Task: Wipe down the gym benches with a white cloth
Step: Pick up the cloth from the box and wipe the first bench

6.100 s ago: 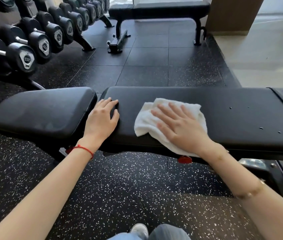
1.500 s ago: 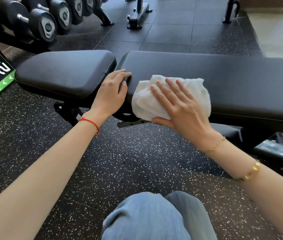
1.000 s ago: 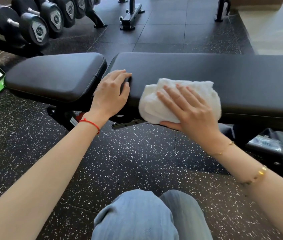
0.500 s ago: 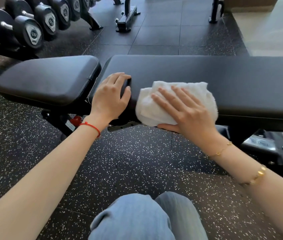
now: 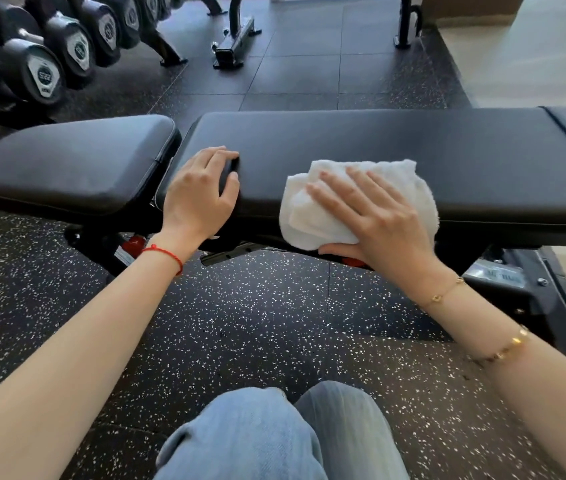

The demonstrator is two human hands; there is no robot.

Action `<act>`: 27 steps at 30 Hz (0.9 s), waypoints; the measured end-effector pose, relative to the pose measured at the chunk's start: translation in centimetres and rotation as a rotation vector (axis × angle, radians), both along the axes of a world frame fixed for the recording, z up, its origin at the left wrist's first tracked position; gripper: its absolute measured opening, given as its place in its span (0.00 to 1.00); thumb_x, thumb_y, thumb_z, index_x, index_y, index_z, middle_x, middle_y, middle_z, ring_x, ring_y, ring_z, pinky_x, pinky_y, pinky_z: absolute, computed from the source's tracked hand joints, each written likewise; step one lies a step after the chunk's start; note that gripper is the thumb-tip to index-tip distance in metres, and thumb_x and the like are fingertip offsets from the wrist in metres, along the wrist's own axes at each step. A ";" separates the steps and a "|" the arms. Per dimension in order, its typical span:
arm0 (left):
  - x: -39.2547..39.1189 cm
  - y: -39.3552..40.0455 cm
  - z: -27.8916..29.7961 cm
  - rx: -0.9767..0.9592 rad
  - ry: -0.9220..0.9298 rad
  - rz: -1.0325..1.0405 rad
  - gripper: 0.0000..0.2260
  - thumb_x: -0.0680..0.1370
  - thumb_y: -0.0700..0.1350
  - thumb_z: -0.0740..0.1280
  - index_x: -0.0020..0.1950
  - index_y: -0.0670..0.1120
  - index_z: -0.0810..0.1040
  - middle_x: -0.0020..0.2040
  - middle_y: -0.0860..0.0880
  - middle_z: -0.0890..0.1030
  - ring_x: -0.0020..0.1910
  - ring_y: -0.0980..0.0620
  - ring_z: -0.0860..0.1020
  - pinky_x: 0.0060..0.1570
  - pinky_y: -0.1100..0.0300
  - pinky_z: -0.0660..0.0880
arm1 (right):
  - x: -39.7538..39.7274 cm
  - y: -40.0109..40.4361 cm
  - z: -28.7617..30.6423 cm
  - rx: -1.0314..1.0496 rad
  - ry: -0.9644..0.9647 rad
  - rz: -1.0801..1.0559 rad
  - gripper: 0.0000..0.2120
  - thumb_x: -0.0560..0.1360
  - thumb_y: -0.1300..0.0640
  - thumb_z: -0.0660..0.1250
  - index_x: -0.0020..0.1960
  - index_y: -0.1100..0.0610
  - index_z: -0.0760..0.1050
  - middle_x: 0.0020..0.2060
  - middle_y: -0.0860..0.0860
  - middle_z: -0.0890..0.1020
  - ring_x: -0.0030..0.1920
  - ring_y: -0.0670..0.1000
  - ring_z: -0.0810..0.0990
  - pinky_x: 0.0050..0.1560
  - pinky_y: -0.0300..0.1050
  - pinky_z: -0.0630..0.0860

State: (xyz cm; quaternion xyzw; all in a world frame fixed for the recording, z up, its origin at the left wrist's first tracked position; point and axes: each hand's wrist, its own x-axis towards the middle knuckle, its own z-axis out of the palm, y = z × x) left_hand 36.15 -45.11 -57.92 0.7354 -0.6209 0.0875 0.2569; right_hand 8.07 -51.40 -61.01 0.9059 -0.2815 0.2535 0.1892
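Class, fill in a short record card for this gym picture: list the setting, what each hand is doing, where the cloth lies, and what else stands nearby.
setting: gym floor of speckled black rubber
main thing: black padded bench, in two pads with a gap between
left hand: rests on the end of the long pad, fingers curled over its corner
right hand: fingers spread flat on the white cloth, thumb under its lower edge
cloth position: draped over the near edge of the long pad
nearby: dumbbells on a rack, far left
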 end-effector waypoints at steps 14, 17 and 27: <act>0.1 -0.1 -0.1 0.005 0.014 -0.009 0.17 0.80 0.47 0.59 0.66 0.45 0.75 0.67 0.46 0.76 0.69 0.47 0.73 0.69 0.51 0.69 | 5.1 1.2 0.2 0.061 0.010 -0.020 0.37 0.76 0.31 0.60 0.77 0.51 0.64 0.75 0.52 0.69 0.73 0.62 0.69 0.74 0.57 0.64; 0.2 0.1 0.1 0.001 0.018 -0.012 0.16 0.80 0.49 0.59 0.65 0.47 0.75 0.66 0.48 0.77 0.67 0.49 0.74 0.66 0.51 0.71 | 0.7 0.4 -0.2 -0.005 -0.033 -0.025 0.35 0.77 0.32 0.61 0.77 0.50 0.64 0.75 0.51 0.68 0.72 0.60 0.70 0.74 0.57 0.65; -0.9 0.2 0.8 0.048 0.002 0.017 0.15 0.80 0.45 0.60 0.66 0.44 0.74 0.67 0.46 0.76 0.68 0.46 0.73 0.69 0.51 0.68 | 1.1 -0.1 0.4 0.071 -0.018 -0.047 0.38 0.75 0.28 0.59 0.76 0.51 0.66 0.74 0.51 0.70 0.72 0.62 0.71 0.74 0.57 0.64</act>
